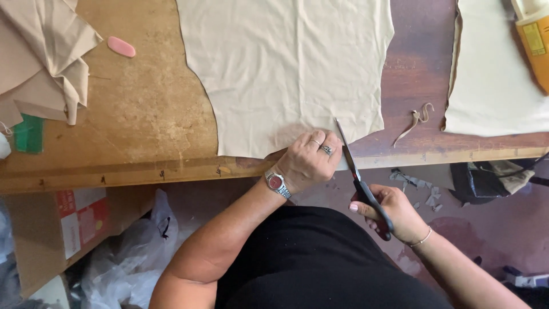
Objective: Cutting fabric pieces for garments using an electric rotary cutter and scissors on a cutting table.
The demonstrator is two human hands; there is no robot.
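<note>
My left hand (309, 160) lay flat, fingers spread, pinning the near edge of the cream fabric panel (286, 68) to the worktop (143, 109), grasping nothing. My right hand (394, 213) was clenched around the dark handles of the scissors (357, 174), held just off the worktop's front edge; the blades pointed away from me, tip at the fabric's hem just right of my left fingers. A thin fabric offcut (416, 121) lay on the bare wood to the right, a second cream panel (497, 74) beyond it. A pink tailor's chalk (121, 47) sat far left near crumpled beige cloth (43, 57).
</note>
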